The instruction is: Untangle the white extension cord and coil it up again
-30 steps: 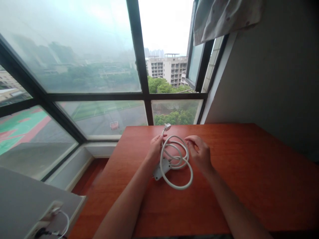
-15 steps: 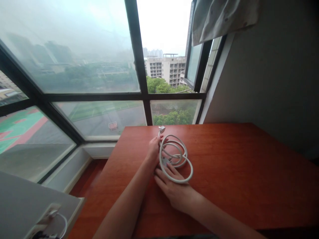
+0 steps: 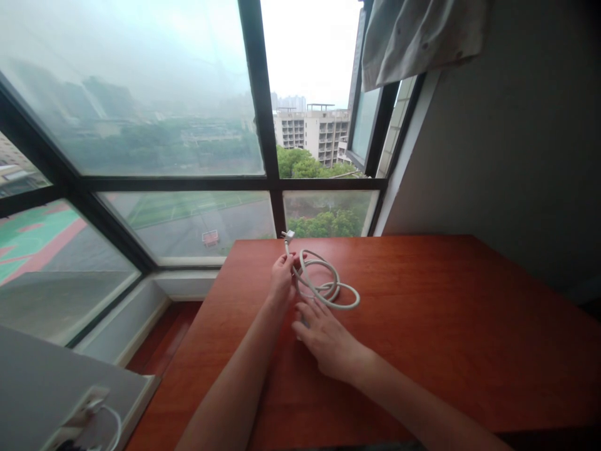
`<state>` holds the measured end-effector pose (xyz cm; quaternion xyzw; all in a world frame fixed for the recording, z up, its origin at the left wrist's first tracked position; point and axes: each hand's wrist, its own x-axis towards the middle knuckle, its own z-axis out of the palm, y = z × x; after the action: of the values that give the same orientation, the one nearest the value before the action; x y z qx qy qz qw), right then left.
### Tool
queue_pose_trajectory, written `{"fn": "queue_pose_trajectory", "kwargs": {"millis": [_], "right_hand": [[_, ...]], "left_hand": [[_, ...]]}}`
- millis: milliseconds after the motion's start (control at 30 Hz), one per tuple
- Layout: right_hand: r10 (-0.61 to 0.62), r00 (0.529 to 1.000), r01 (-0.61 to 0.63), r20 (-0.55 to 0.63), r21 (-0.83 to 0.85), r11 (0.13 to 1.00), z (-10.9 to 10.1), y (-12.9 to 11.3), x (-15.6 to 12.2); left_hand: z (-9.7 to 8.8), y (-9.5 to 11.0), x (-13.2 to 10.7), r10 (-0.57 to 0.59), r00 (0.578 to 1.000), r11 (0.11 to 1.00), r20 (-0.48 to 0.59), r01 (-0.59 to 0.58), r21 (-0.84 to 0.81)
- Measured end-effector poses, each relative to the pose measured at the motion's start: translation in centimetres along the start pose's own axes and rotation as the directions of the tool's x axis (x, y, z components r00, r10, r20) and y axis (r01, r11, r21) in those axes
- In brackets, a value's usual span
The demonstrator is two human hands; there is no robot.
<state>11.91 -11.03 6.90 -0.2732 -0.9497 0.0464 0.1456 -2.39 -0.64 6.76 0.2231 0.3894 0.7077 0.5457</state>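
Note:
A coiled white power cable point(image 3: 323, 283) lies on the reddish wooden table point(image 3: 446, 326), its plug end point(image 3: 288, 236) sticking up toward the window. My left hand point(image 3: 280, 279) is closed around the cable just below the plug, at the coil's left side. My right hand point(image 3: 323, 338) lies on the table just in front of the coil, fingers stretched forward over the white power strip body, which is mostly hidden beneath them.
Large windows with dark frames point(image 3: 263, 125) stand behind the table's far edge. A grey wall point(image 3: 516, 138) borders the right side. A grey surface with a white socket and cable point(image 3: 89, 407) sits at the lower left. A cloth point(image 3: 422, 31) hangs at upper right.
My left hand drew the cable and plug up and left, shrinking the coil. My right hand came from the coil's right side down onto the power strip in front.

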Motion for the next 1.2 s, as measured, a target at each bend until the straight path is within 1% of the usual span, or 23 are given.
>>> {"fn": "queue_pose_trajectory", "kwargs": {"millis": [67,133,267,333,400,467,500,567,633,700,767,833,900,1000,1033,1100,1200], "right_hand": [[-0.061,0.998,0.06,0.024,0.064,0.996,-0.7,0.7,-1.6],[-0.107,0.994,0.103,0.024,0.143,0.984,-1.3,1.5,-3.7],[-0.069,0.997,0.075,-0.037,0.223,0.972,-2.3,3.1,-8.1],[-0.042,0.999,0.048,-0.031,0.244,0.969,-2.6,3.6,-9.5],[0.005,0.999,0.004,-0.033,0.264,0.964,-2.8,3.6,-9.9],[0.11,0.991,-0.087,-0.07,0.273,0.958,-2.6,3.3,-9.3],[0.186,0.978,-0.155,-0.096,0.264,0.952,-2.4,3.2,-8.7],[0.351,0.927,-0.319,-0.135,0.212,0.924,-1.8,2.8,-7.0],[0.452,0.878,-0.437,-0.156,0.122,0.891,-1.2,2.6,-5.0],[0.49,0.852,-0.49,-0.182,0.051,0.87,-0.6,2.5,-3.3],[0.514,0.844,-0.519,-0.155,0.006,0.855,0.0,2.4,-2.0],[0.518,0.851,-0.521,-0.093,-0.019,0.853,0.3,2.3,-1.5],[0.492,0.869,-0.494,-0.045,-0.016,0.87,0.2,2.4,-1.9],[0.461,0.887,-0.461,-0.029,0.007,0.887,-0.5,3.0,-4.2],[0.472,0.881,-0.472,-0.033,0.0,0.882,-0.8,3.6,-5.4],[0.488,0.872,-0.489,-0.049,-0.01,0.872,-1.5,5.1,-8.3],[0.465,0.881,-0.469,-0.085,-0.02,0.883,-2.5,8.4,-12.8]], "left_hand": [[-0.4,0.2,0.5,0.028,0.999,0.999,-0.03,-0.029,-0.027],[-0.9,0.6,0.9,0.028,0.997,0.998,-0.068,-0.032,-0.05],[-1.6,1.1,1.4,0.002,0.983,0.997,-0.183,-0.017,-0.08],[-1.7,1.2,1.5,-0.006,0.979,0.995,-0.203,-0.014,-0.094],[-1.7,1.1,1.5,0.0,0.982,0.996,-0.19,-0.018,-0.092],[-1.7,1.0,1.4,0.013,0.985,0.998,-0.172,-0.023,-0.059],[-1.7,0.8,1.4,0.02,0.986,0.999,-0.166,-0.026,-0.036],[-1.7,0.6,1.3,0.039,0.986,0.999,-0.159,-0.037,0.018],[-1.7,0.3,1.2,0.053,0.985,0.997,-0.163,-0.043,0.064],[-1.7,0.1,1.2,0.058,0.984,0.994,-0.171,-0.041,0.098],[-1.8,0.0,1.3,0.056,0.983,0.99,-0.176,-0.033,0.134],[-2.1,0.0,1.6,0.072,0.981,0.984,-0.178,-0.04,0.172],[-2.7,0.4,2.1,0.102,0.978,0.978,-0.184,-0.065,0.196],[-4.1,1.6,3.1,0.149,0.966,0.976,-0.214,-0.109,0.188],[-4.6,2.1,3.5,0.163,0.96,0.976,-0.227,-0.122,0.182],[-5.5,3.1,4.2,0.191,0.949,0.974,-0.252,-0.15,0.173],[-6.6,4.6,4.9,0.228,0.935,0.968,-0.27,-0.189,0.164]]}}
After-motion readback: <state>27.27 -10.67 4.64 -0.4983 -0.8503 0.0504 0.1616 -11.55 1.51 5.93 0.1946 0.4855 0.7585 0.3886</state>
